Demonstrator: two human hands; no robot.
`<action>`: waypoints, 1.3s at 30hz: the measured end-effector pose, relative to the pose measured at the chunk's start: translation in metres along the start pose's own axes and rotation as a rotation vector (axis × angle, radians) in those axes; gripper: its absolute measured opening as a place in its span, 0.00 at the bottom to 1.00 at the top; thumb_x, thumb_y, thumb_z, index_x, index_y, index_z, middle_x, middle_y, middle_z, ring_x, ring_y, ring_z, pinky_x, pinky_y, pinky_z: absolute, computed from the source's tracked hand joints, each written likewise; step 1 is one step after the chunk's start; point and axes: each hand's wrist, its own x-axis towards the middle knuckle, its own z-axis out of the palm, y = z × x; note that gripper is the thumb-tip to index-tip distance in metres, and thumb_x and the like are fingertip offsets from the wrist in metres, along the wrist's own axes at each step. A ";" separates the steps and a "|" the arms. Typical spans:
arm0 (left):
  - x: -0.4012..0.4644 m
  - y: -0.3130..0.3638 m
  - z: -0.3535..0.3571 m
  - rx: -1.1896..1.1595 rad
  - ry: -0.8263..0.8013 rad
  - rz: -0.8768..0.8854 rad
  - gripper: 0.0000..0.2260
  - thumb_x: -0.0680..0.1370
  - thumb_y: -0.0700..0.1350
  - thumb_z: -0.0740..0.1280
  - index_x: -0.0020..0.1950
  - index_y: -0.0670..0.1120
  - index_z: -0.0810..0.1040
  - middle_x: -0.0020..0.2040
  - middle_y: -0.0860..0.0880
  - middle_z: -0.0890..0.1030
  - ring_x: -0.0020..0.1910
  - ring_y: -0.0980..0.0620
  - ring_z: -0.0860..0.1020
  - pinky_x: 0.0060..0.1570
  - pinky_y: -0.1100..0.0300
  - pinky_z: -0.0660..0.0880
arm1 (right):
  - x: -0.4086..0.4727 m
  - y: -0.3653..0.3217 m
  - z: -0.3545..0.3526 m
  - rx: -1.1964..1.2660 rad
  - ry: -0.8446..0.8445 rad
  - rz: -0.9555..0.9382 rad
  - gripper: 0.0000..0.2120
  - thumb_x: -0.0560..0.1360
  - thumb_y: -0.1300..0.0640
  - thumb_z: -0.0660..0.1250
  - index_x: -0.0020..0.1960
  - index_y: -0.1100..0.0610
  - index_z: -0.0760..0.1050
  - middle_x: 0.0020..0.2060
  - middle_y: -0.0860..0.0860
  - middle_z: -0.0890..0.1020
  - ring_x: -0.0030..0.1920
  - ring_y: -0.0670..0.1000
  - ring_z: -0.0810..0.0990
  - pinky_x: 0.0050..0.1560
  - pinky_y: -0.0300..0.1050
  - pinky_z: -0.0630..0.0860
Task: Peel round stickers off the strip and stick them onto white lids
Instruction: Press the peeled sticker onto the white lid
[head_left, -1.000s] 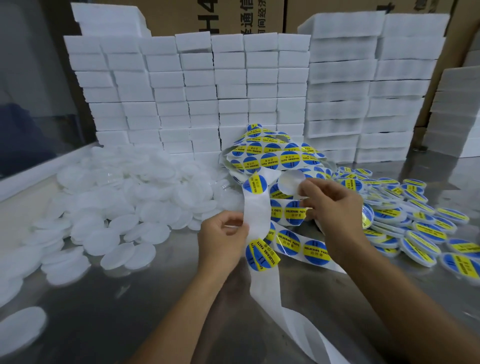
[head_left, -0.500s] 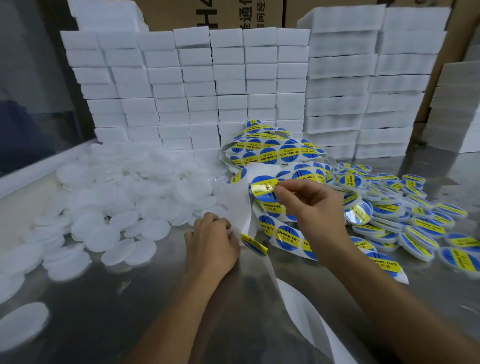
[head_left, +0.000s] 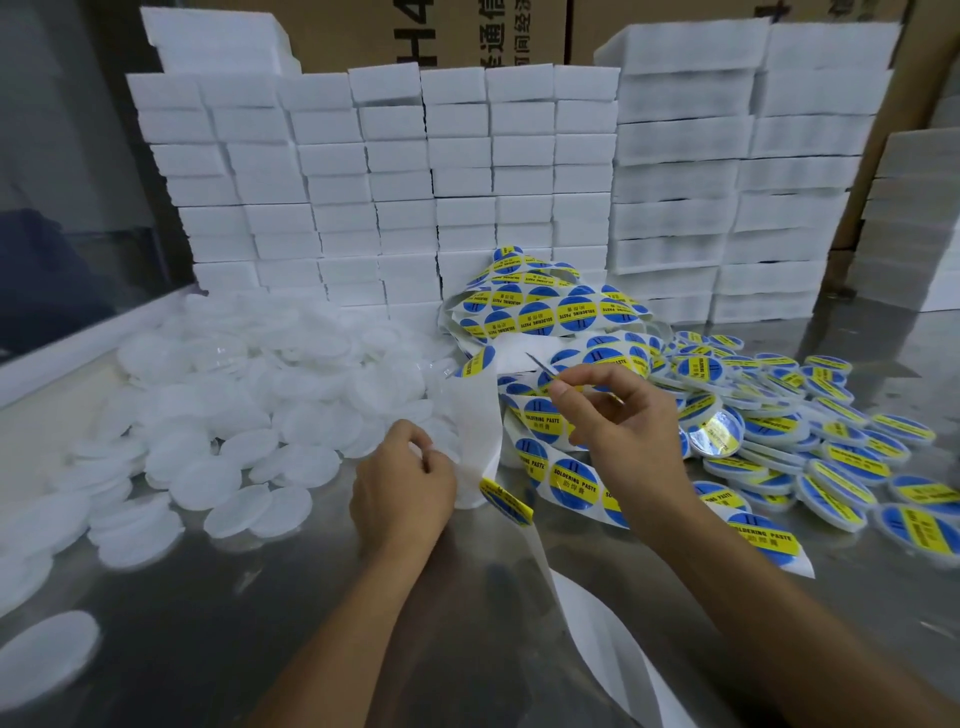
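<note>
Above glossy steel, right hand (head_left: 631, 415) pinches round sticker (head_left: 540, 365) edge-on.

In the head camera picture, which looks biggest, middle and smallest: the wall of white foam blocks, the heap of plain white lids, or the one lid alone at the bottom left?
1. Wall of white foam blocks, widest and tallest.
2. Heap of plain white lids.
3. Lone lid, smallest, though it sits nearest the camera and so looks large for one lid.

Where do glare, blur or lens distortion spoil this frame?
Head view: wide-angle bending bows the foam block stacks at the edges; glare washes out one labelled lid; the steel table reflects softly; the sticker in the right hand is edge-on, unreadable.
</note>
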 end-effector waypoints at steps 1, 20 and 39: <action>0.000 0.001 0.000 -0.032 0.027 0.013 0.06 0.73 0.40 0.62 0.42 0.51 0.72 0.29 0.48 0.77 0.34 0.46 0.76 0.32 0.55 0.69 | 0.000 0.000 0.000 -0.002 0.001 -0.001 0.02 0.74 0.59 0.73 0.44 0.54 0.82 0.46 0.52 0.84 0.40 0.43 0.83 0.36 0.36 0.77; -0.018 0.035 -0.012 -0.194 0.311 0.729 0.17 0.72 0.37 0.67 0.56 0.53 0.69 0.50 0.48 0.85 0.38 0.42 0.82 0.32 0.48 0.77 | -0.010 -0.001 0.014 0.150 -0.166 0.116 0.21 0.75 0.59 0.72 0.62 0.47 0.68 0.39 0.56 0.87 0.42 0.47 0.85 0.42 0.36 0.79; -0.010 0.047 -0.010 -1.187 -0.448 -0.300 0.11 0.70 0.33 0.71 0.51 0.39 0.81 0.45 0.40 0.86 0.44 0.45 0.85 0.39 0.60 0.81 | 0.002 0.009 0.003 0.019 0.114 0.061 0.08 0.75 0.56 0.73 0.53 0.48 0.78 0.46 0.49 0.84 0.39 0.44 0.81 0.33 0.33 0.74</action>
